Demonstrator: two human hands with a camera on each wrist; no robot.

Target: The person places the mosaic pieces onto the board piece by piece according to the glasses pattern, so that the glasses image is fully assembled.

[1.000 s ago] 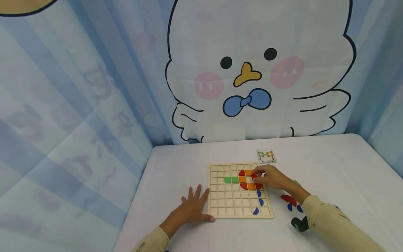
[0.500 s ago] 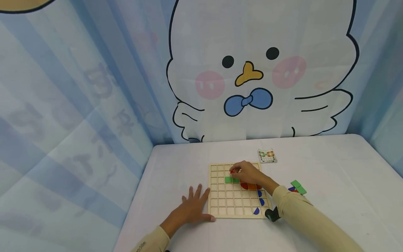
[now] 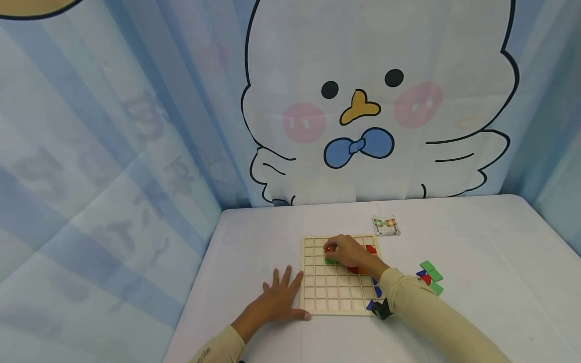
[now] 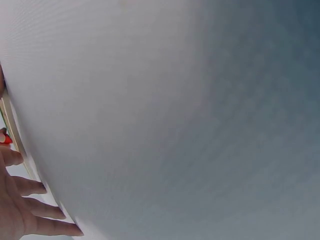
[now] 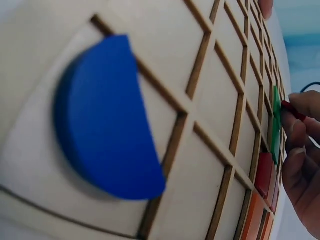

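Observation:
My right hand [image 3: 347, 251] is over the upper middle of the wooden grid board [image 3: 336, 307], pinching a small red piece [image 5: 293, 110] between thumb and fingers, just above green square tiles [image 5: 276, 120]. The hand partly covers red and orange pieces set in the cells; one red piece [image 3: 370, 249] shows near the upper right corner. My left hand [image 3: 277, 300] lies with spread fingers at the board's left edge, its fingertips touching it. Blue pieces [image 3: 378, 291] lie along the right side of the board; one blue half-round piece [image 5: 110, 120] appears large in the right wrist view.
A small printed pattern card [image 3: 386, 226] lies behind the board's top right corner. Right of the board are loose green tiles [image 3: 427, 265] with red and blue pieces. The white tabletop [image 3: 254, 232] meets a curtain at the back. A dark wrist device [image 3: 382, 308] hangs under the right wrist.
My right hand has moved left across the board from its right side, carrying a red piece to the green tiles. The left hand stays in place.

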